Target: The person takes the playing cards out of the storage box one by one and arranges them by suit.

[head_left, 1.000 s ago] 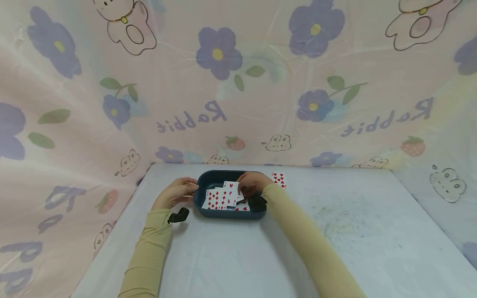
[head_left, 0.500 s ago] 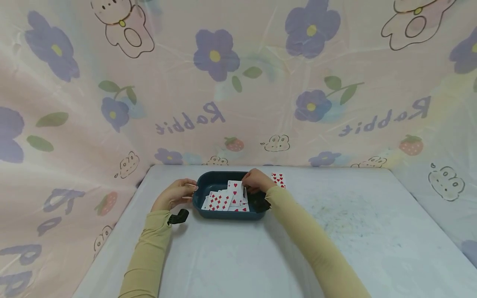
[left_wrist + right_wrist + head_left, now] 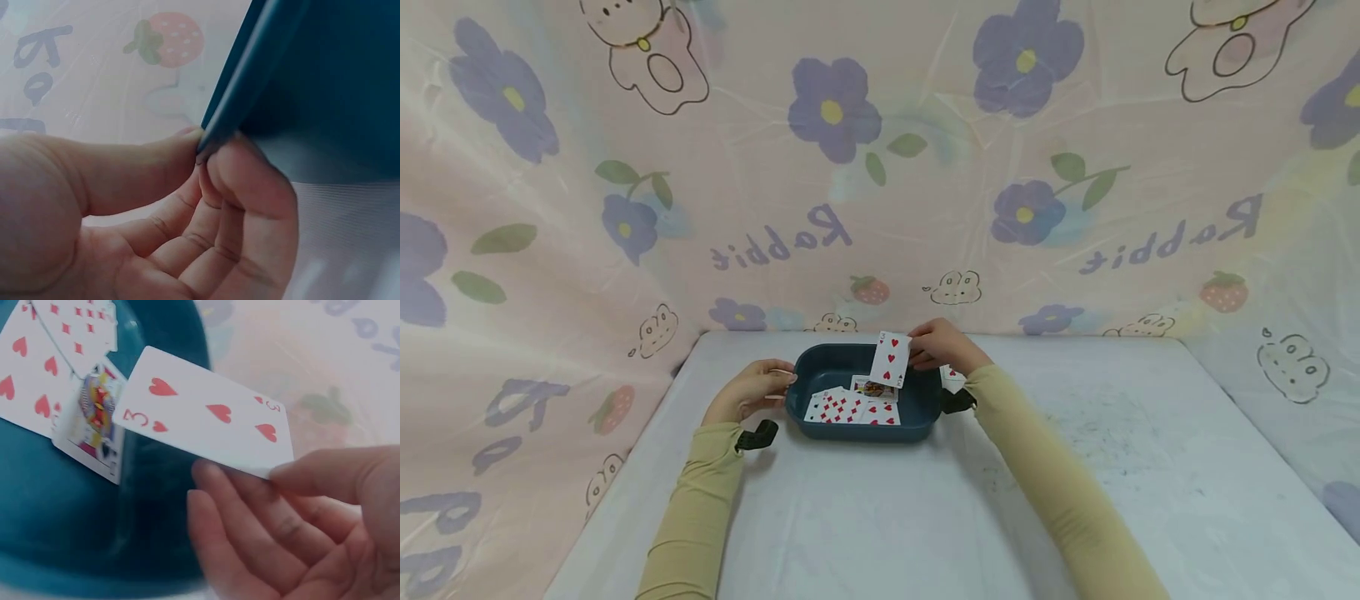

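A dark blue tray (image 3: pixel 917 411) sits on the table and holds several red playing cards (image 3: pixel 842 407), with a face card (image 3: pixel 94 420) among them. My right hand (image 3: pixel 936 343) pinches a three of hearts (image 3: pixel 890 359) by its edge and holds it above the tray's far right corner; the three of hearts (image 3: pixel 206 412) fills the right wrist view. My left hand (image 3: pixel 752 388) grips the tray's left rim (image 3: pixel 234 94) between thumb and fingers. Another card (image 3: pixel 952 377) lies on the table behind my right wrist, mostly hidden.
The grey-white table (image 3: pixel 887 517) is walled on three sides by a pink flowered sheet (image 3: pixel 850 167). Black wrist straps (image 3: pixel 758 434) sit on both sleeves. Scuffed bare tabletop (image 3: pixel 1112 425) stretches right of the tray.
My right hand has lifted one card out of the tray and moved it up and to the right. The left hand has stayed on the tray's rim.
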Action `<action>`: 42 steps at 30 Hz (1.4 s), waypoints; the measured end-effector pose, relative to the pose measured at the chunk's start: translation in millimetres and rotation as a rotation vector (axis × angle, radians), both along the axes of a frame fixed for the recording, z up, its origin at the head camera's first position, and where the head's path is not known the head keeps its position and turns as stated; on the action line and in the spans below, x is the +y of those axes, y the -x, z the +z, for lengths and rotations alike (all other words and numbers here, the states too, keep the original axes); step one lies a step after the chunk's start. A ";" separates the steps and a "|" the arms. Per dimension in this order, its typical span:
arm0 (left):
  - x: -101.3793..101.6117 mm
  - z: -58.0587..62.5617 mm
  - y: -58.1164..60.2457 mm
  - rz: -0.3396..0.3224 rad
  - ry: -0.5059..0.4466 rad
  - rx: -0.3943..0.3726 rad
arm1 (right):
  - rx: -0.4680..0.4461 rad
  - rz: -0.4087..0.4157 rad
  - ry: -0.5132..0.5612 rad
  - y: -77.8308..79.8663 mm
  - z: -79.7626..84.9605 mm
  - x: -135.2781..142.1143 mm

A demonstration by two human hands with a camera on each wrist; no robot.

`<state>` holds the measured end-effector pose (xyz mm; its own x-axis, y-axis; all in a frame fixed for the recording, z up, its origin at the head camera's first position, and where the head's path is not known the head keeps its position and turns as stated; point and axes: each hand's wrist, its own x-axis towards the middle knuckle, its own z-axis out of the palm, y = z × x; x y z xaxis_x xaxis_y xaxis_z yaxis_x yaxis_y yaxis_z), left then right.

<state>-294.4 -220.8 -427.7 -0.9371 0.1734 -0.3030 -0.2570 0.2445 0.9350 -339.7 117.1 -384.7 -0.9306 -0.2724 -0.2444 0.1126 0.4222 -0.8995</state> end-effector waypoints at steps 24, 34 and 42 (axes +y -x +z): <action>4.0 0.5 3.6 0.023 -0.007 -0.021 | 0.062 -0.120 0.046 -32.8 3.1 92.3; 1.5 -0.7 0.9 0.025 0.007 -0.021 | 0.062 -0.158 0.079 -39.8 -30.9 117.5; 0.2 -0.4 0.3 0.020 -0.010 -0.018 | -0.014 -0.121 0.037 -45.0 -53.7 125.6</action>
